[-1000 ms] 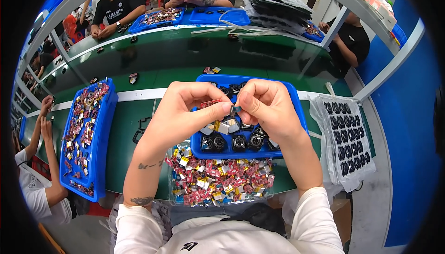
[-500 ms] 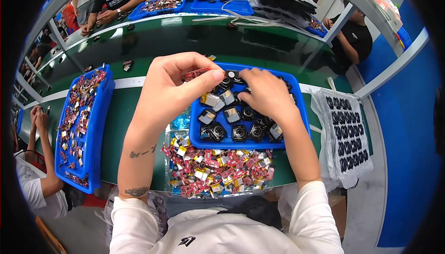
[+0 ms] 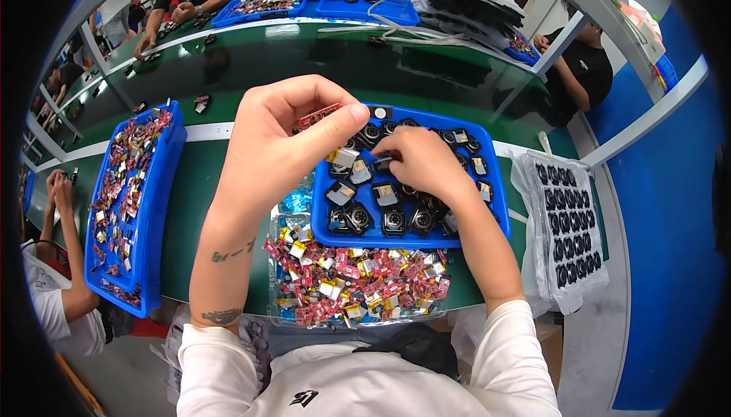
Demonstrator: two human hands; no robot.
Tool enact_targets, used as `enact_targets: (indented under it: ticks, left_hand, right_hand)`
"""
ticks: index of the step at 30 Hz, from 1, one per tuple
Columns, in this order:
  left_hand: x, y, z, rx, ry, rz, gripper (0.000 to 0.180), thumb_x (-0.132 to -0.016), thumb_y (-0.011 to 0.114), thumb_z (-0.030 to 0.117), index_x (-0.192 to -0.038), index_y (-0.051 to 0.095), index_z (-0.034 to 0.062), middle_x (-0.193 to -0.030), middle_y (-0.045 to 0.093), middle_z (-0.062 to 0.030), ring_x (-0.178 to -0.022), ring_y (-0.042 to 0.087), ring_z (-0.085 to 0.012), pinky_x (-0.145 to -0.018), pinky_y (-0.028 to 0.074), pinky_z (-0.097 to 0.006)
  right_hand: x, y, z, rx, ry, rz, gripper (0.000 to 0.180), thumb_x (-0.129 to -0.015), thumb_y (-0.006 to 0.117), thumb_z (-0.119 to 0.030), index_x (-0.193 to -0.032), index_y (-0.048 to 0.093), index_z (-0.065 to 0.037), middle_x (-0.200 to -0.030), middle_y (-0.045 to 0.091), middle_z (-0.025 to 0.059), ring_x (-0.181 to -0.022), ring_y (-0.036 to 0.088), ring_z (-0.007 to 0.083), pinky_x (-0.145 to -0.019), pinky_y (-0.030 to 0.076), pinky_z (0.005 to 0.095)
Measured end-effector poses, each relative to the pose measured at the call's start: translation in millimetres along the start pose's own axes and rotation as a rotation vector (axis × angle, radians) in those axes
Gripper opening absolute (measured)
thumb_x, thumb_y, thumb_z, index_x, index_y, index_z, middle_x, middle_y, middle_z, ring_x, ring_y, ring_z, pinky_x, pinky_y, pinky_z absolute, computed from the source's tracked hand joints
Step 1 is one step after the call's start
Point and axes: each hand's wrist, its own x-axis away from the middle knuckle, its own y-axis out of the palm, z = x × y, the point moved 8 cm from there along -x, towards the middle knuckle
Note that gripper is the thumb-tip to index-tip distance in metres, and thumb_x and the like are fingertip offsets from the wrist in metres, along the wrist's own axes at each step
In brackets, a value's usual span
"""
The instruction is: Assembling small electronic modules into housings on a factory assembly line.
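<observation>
My left hand is raised over the far left corner of a blue tray, thumb and fingers closed on a red circuit board. A black piece with a white dot sticks out past the fingertips; whether it joins the board cannot be made out. Inside the tray, my right hand has its fingertips closed on a dark watch case, partly hidden by the hand. Around it lie several black watch cases and grey-faced watch parts.
A clear tray heaped with red boards and batteries is nearest my body. Left stands a long blue tray of similar parts; right, a white blister tray of black pieces. Metal rails frame the bench. Co-workers sit opposite and left.
My right hand has left the piece by my left fingertips and moved down and left into the tray, onto a watch case. My left hand keeps hold of the circuit board.
</observation>
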Motion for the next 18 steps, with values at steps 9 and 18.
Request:
enact_targets:
  ticks: [9,18]
  left_hand:
    - [1,7,-3,-0.248,0.135,0.082,0.009,-0.08,0.066,0.008,-0.08,0.067,-0.0012,-0.1,0.063,-0.0101,-0.083,0.057,-0.0091,-0.067,0.045,-0.022]
    - [4,14,-3,-0.415,0.142,0.16,0.01,-0.073,0.068,0.013,-0.077,0.071,0.0037,-0.103,0.067,-0.0119,-0.098,0.057,-0.0234,-0.087,0.043,-0.035]
  right_hand:
    - [9,-55,-26,-1.328,0.186,0.232,0.034,-0.081,0.057,0.0,-0.114,0.056,0.0,-0.087,0.062,0.0055,-0.069,0.059,0.0083,-0.061,0.051,0.0219]
    - [22,-68,-41,-1.252,0.12,0.349,0.024,-0.085,0.056,0.001,-0.108,0.055,0.002,-0.089,0.065,0.0072,-0.072,0.062,0.0079,-0.063,0.051,0.0205]
